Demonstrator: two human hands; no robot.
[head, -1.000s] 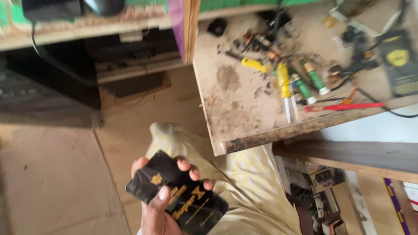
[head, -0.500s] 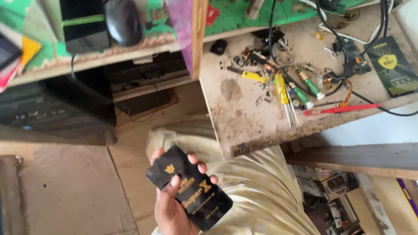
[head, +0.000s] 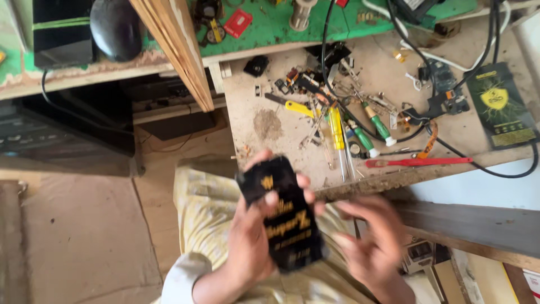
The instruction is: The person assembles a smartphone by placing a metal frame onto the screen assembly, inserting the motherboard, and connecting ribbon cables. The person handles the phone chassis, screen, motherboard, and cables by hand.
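While blurred, left hand grips glossy black rectangular packet.

One head view, looking steeply down.
We look from above, close over the lap at lower centre, with the bench filling the upper right.

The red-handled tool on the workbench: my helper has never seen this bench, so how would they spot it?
Start at the dusty wooden workbench and go to its front edge on the right. The long thin red-handled tool lies flat along that edge, below the green-handled screwdrivers; it is the only all-red one.
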